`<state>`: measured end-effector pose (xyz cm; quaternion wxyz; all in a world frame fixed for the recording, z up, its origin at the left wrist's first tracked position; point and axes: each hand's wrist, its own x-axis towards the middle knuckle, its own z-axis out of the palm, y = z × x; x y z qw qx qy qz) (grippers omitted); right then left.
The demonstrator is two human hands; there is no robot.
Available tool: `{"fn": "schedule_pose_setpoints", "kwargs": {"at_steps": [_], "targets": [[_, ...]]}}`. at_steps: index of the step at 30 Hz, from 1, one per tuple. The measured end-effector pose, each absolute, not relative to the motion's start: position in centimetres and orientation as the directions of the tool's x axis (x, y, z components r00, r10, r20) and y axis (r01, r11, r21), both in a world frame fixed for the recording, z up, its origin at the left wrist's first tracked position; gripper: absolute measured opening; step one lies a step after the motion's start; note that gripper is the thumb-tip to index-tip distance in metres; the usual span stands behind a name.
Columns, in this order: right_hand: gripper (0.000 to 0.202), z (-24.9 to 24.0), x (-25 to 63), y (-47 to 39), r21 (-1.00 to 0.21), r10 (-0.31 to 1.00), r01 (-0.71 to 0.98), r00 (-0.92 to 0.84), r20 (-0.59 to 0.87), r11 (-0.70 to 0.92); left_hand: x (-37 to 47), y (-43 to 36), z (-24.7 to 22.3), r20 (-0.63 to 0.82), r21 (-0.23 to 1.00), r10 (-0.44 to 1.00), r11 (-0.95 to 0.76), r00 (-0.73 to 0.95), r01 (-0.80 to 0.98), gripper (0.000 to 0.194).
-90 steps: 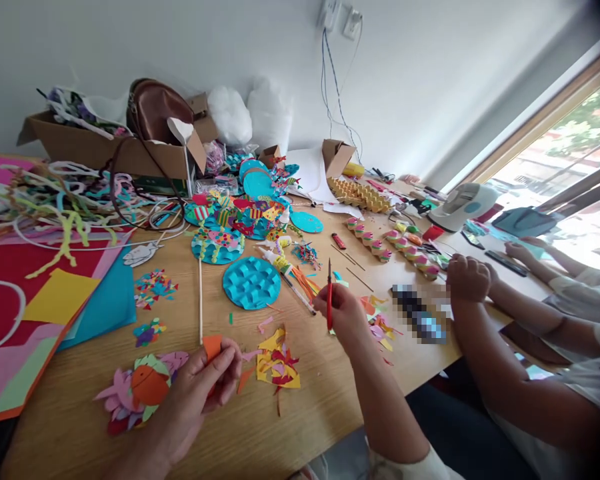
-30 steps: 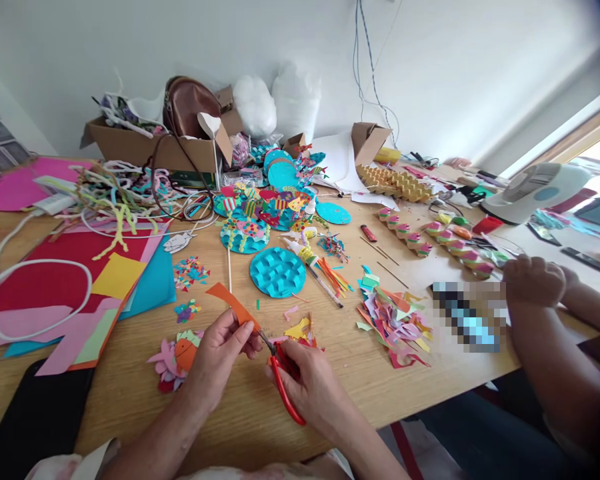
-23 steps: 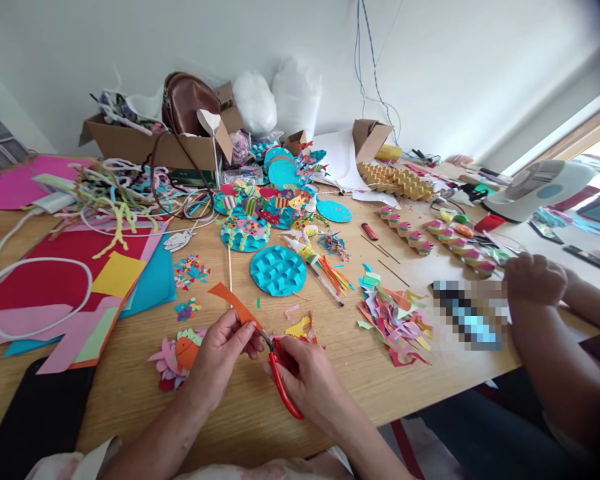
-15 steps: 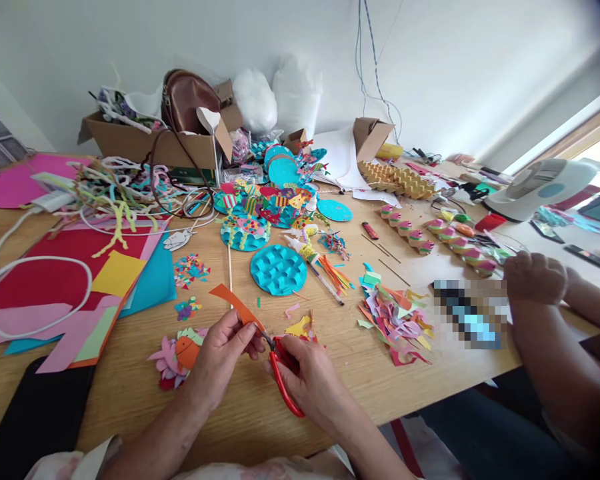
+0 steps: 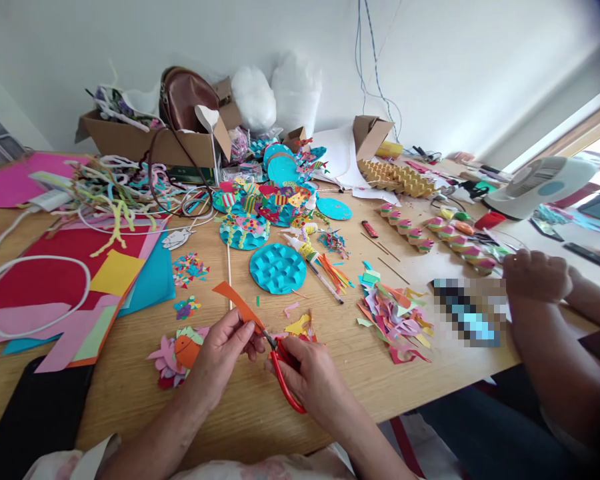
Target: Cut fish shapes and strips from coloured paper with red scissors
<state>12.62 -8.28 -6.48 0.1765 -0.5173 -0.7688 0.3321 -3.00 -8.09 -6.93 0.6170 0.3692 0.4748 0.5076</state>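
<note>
My left hand [image 5: 233,341] pinches a strip of orange paper [image 5: 234,298], whose free end sticks up to the left. My right hand [image 5: 307,370] is wrapped round red-handled scissors [image 5: 286,389]. The blades meet the paper's lower right edge, close to my left fingertips; their tips are partly hidden. Left of my left wrist lies a pile of cut paper shapes [image 5: 167,363] with an orange fish shape [image 5: 187,351] on top. Behind my right hand are yellow paper pieces [image 5: 300,327]. Beyond the strip rests a turquoise textured disc [image 5: 278,269].
Coloured paper sheets [image 5: 35,283] and a white cable [image 5: 87,283] lie at left. Paper scraps [image 5: 395,317] are heaped right of centre, near a glue bottle [image 5: 307,250]. A co-worker's hands [image 5: 537,277] rest at the right edge. A cardboard box [image 5: 140,147] stands behind.
The orange strip has tilted slightly, its free end moving a little right. Both hands keep nearly the same place and grip.
</note>
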Motion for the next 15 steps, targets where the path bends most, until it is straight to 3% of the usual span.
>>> {"fn": "schedule_pose_setpoints", "kwargs": {"at_steps": [15], "targets": [[0.024,-7.29,12.78,-8.11,-0.701,0.913,0.659,-0.408,-0.028,0.273,-3.04,-8.04,-7.03,-0.216,0.955,0.976,0.212,0.003,-0.206,0.015]]}}
